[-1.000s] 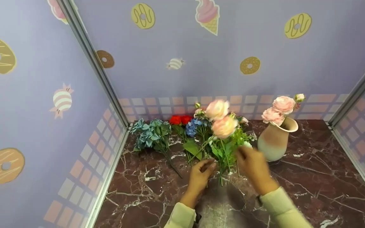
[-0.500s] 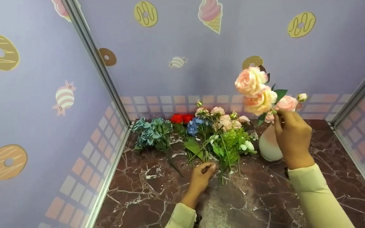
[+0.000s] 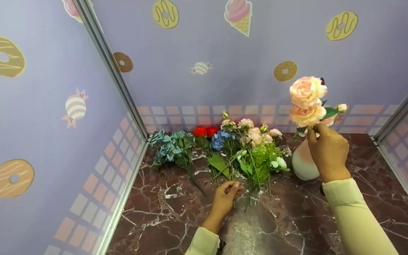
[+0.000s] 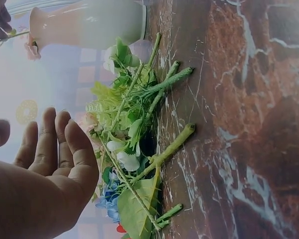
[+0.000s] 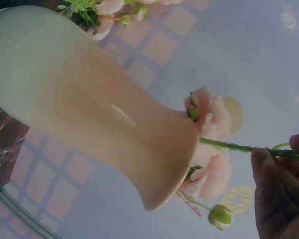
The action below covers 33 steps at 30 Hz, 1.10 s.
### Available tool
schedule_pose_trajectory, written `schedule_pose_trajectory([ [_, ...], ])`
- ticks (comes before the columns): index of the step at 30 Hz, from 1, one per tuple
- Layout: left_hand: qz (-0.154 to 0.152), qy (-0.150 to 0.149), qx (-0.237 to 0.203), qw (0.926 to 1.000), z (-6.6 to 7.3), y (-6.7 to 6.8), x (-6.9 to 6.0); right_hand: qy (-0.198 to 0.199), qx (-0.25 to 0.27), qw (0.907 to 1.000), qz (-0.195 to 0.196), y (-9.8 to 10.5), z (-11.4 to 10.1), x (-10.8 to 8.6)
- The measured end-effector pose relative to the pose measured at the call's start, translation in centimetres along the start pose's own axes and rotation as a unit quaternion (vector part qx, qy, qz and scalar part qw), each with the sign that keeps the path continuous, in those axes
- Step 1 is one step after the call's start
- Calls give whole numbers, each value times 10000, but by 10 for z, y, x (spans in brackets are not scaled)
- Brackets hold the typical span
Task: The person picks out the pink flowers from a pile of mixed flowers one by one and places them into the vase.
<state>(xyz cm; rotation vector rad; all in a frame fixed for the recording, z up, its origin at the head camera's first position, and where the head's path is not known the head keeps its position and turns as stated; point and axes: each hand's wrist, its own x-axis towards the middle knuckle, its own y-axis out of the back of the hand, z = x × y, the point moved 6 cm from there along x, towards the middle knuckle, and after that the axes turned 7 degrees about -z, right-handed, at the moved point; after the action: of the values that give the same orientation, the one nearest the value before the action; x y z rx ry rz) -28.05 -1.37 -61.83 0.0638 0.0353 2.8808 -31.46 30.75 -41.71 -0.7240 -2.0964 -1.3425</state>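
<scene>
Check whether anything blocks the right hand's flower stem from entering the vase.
Nothing visible does. In the right wrist view, the stem runs from the right hand to the mouth of the vase, its lower end out of sight there. Pink flowers show on either side.

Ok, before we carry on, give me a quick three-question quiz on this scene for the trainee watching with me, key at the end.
1. What does the right grip pinch?
A) a red flower
B) the stem of the peach blooms
C) a white flower
2. True or false: the left grip holds nothing.
3. Fill in: in the head view, the teal bunch lies to the ____ of the vase.

Key: 1. B; 2. True; 3. left
</scene>
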Motion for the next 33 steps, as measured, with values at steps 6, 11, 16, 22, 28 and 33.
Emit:
schedule_pose_trajectory([
  [6,72,104,-27,9999,-1,-1,1,-1036,-373,9912,-732,-6,20,3],
  [11,130,143,-42,9998,-4,0,2,-1788,-511,9749,-1227,-7,37,-7],
  [16,274,115,-12,9996,-4,1,6,-1837,-682,9641,-1793,-12,39,-28],
  [22,525,-220,1122,9921,-4,12,33,-1125,-544,9535,-2744,-44,26,-75],
  [28,1317,-956,3442,9247,-74,44,118,-790,-251,9385,-3351,-77,12,-126],
  [33,1036,-689,3542,9269,-45,23,126,-698,-104,9291,-3631,-92,0,-157],
])
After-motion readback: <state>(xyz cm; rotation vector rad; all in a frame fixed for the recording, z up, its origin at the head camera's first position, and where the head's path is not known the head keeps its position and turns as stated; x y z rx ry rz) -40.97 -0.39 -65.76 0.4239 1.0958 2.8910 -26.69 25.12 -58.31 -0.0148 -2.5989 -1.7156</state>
